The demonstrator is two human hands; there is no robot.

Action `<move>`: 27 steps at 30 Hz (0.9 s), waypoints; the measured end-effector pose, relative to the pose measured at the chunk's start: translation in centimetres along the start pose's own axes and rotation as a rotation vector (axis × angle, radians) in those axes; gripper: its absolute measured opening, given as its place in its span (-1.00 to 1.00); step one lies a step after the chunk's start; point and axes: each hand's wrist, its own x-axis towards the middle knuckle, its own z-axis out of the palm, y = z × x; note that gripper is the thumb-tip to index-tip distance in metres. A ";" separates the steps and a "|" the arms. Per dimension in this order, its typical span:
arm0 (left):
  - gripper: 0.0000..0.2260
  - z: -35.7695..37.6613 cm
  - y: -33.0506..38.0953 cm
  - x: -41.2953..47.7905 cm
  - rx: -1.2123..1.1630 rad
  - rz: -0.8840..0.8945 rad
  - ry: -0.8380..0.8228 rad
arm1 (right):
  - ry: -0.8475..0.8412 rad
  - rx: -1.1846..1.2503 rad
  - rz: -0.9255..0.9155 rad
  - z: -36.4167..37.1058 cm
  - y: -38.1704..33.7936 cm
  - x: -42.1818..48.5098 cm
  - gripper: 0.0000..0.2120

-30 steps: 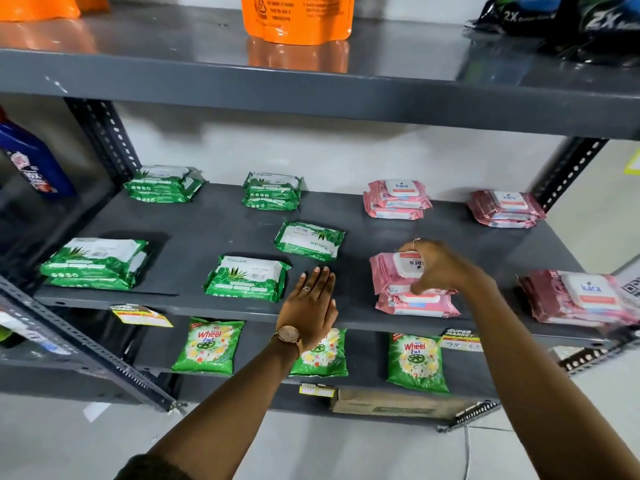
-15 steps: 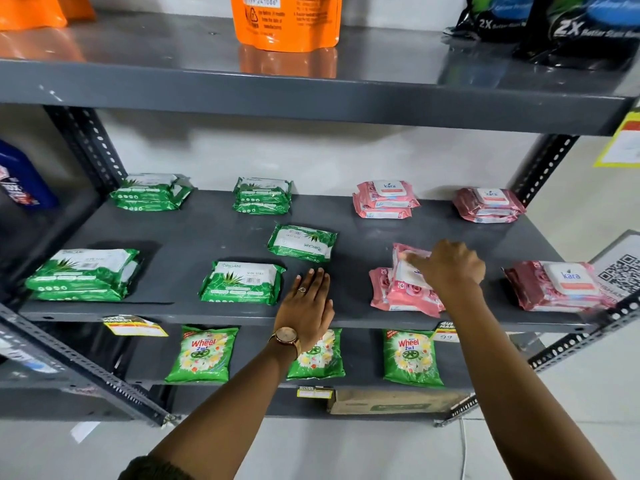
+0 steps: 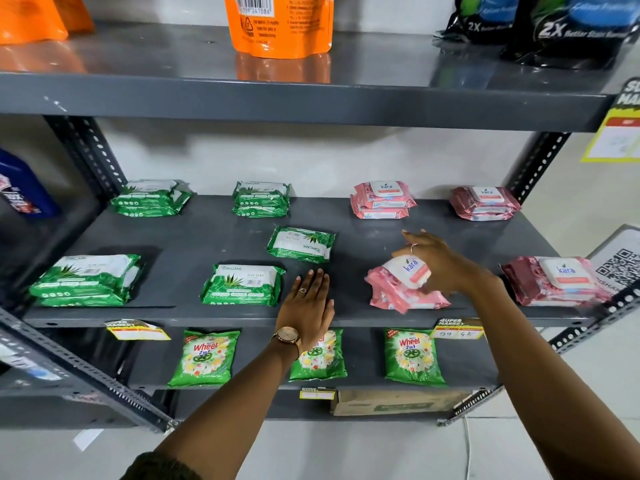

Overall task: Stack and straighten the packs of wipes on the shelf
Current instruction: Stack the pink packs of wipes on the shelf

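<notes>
On the grey middle shelf (image 3: 207, 237) lie green wipes packs on the left and pink packs on the right. My right hand (image 3: 440, 261) grips a pink pack (image 3: 408, 271), tilted up over another pink pack (image 3: 405, 299) near the front edge. My left hand (image 3: 308, 306) rests flat and empty on the shelf front, fingers apart, just right of a single green pack (image 3: 242, 284). A second single green pack (image 3: 301, 244) lies skewed behind it. Green stacks sit at front left (image 3: 86, 280), back left (image 3: 150, 199) and back middle (image 3: 261, 199). Pink stacks sit at the back (image 3: 381, 200), back right (image 3: 485, 204) and front right (image 3: 554, 282).
The upper shelf (image 3: 311, 98) overhangs, carrying orange pouches (image 3: 280, 26) and black pouches (image 3: 568, 29). Green detergent packets (image 3: 204, 356) lie on the lower shelf. Slotted uprights (image 3: 90, 154) frame the sides. A blue bottle (image 3: 20, 188) stands at the far left.
My right hand has lifted the top pink pack off the lower one and turned it so its label faces me. My left hand has stayed on the shelf front.
</notes>
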 end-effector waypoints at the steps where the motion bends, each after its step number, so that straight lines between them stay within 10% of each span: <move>1: -0.47 0.0 0.0 0.0 0.003 -0.001 -0.004 | -0.005 0.074 0.014 0.0 0.1 0.2 -0.29; 27: -0.43 -0.7 0.1 -0.1 -0.054 -0.010 -0.043 | 0.086 0.325 0.149 0.4 -0.3 0.6 -0.59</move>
